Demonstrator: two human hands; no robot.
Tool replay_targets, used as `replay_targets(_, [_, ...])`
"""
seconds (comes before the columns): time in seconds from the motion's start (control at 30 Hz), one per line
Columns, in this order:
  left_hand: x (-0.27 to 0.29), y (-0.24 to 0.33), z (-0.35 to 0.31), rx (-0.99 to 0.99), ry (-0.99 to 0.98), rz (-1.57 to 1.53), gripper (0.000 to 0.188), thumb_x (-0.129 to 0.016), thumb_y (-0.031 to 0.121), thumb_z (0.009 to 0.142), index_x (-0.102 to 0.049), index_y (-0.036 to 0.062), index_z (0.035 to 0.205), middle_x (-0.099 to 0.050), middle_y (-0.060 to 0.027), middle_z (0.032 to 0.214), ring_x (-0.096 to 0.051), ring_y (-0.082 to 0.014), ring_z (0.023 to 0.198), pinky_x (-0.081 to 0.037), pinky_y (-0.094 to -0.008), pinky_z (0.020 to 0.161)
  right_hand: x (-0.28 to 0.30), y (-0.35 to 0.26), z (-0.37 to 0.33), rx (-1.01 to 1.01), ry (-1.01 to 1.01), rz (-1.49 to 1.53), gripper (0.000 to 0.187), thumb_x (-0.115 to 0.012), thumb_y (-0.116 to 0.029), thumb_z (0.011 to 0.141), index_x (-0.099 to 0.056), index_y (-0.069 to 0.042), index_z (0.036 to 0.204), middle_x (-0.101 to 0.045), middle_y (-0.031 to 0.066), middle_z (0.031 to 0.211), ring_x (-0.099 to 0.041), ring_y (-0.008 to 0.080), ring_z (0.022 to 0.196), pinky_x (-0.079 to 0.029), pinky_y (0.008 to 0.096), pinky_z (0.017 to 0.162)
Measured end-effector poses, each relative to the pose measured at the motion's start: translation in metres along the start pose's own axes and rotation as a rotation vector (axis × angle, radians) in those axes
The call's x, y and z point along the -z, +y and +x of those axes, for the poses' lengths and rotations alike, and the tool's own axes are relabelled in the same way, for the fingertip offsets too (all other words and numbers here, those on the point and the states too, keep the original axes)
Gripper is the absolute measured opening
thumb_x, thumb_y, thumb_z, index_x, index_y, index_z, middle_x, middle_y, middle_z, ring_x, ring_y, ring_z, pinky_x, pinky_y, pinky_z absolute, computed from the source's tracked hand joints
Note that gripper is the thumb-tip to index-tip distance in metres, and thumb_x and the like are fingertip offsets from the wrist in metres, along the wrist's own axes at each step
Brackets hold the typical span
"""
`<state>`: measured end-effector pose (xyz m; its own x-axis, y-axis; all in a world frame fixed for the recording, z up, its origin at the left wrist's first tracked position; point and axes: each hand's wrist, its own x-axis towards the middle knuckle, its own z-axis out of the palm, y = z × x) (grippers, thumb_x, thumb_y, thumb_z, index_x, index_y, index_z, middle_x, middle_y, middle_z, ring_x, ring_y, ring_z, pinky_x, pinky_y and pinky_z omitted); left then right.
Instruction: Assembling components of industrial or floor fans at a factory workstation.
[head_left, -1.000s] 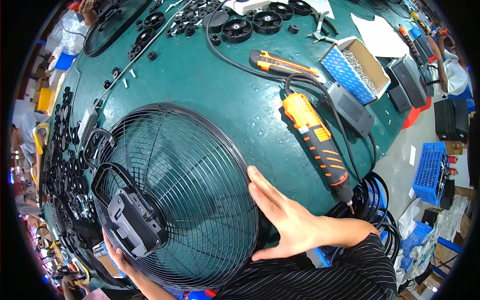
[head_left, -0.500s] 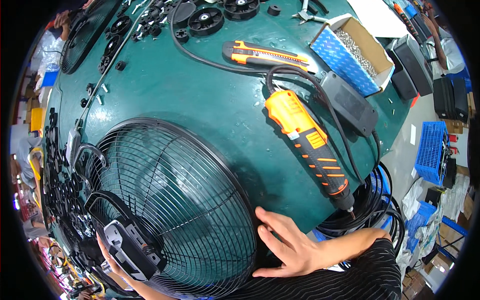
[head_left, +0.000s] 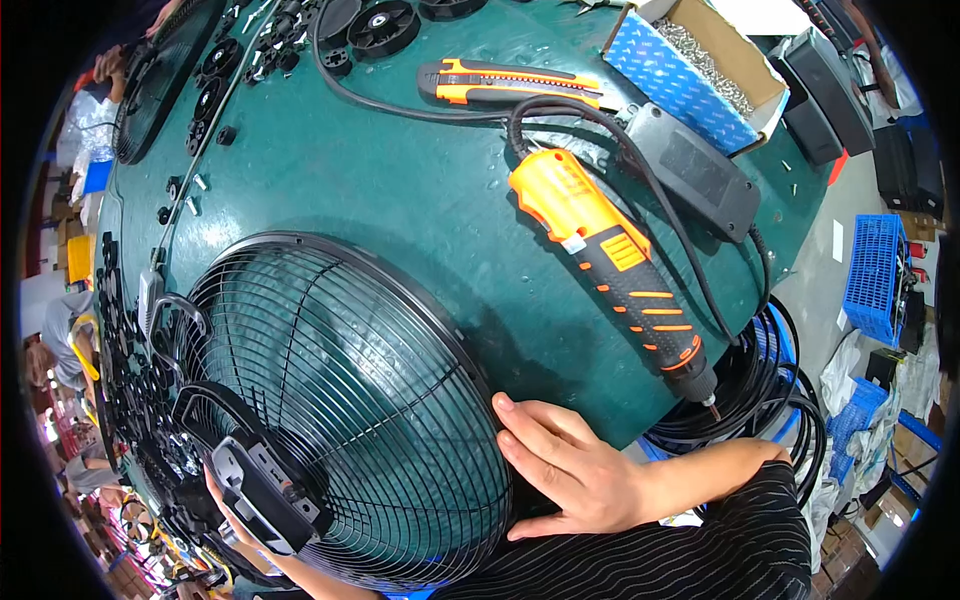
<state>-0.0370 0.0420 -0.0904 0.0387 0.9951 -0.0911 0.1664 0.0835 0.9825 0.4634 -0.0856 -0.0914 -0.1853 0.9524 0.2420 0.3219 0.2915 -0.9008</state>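
"Black wire makes that round fan guard (head_left: 385, 425). Where is it?"

"At the near edge of the green worktop (head_left: 410, 180). The right hand (head_left: 590, 482) has its fingers spread, tips at the guard."

"And the left hand (head_left: 233, 523)?"

"Mostly hidden by the black box (head_left: 262, 492). I can't tell its grip."

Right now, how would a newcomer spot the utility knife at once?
On the green table, find the black fan guard, then the orange-and-black power screwdriver to its right. Beyond the screwdriver's orange end lies the utility knife, stretched nearly crosswise in view. Unlike the chunky screwdriver, it is slim and flat.
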Motion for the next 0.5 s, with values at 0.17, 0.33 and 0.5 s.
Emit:
replay_targets(0.17, [0.018, 0.000, -0.007, 0.000, -0.016, 0.022, 0.103, -0.067, 0.051, 0.078, -0.022, -0.0032, 0.154, -0.034, -0.0181, 0.154, -0.040, -0.0293, 0.139, -0.030, -0.0418, 0.116, 0.001, 0.000, 0.000, -0.015, 0.011, 0.014, 0.110, -0.088, -0.028, 0.058, -0.031, 0.016, 0.141, -0.021, 0.0360, 0.154, -0.042, 0.0478, 0.129, -0.040, 0.0505, 0.107])
replay_targets(0.33, [-0.001, 0.000, -0.006, -0.001, -0.025, 0.040, 0.103, -0.067, 0.051, 0.078, -0.022, -0.0032, 0.154, -0.034, -0.0181, 0.154, -0.040, -0.0293, 0.139, -0.030, -0.0418, 0.116, 0.002, 0.002, 0.001, -0.026, 0.020, 0.047, 0.109, -0.089, -0.024, 0.059, -0.030, 0.014, 0.143, -0.020, 0.0333, 0.156, -0.042, 0.0473, 0.129, -0.040, 0.0505, 0.107])
replay_targets(0.5, [0.007, 0.003, -0.004, -0.006, -0.032, 0.047, 0.104, -0.068, 0.052, 0.078, -0.022, -0.0032, 0.154, -0.034, -0.0181, 0.154, -0.040, -0.0293, 0.139, -0.030, -0.0418, 0.116, 0.003, 0.002, 0.002, -0.045, 0.051, 0.102, 0.104, -0.088, -0.022, 0.064, -0.030, 0.012, 0.144, -0.020, 0.0309, 0.157, -0.041, 0.0465, 0.130, -0.041, 0.0505, 0.106])
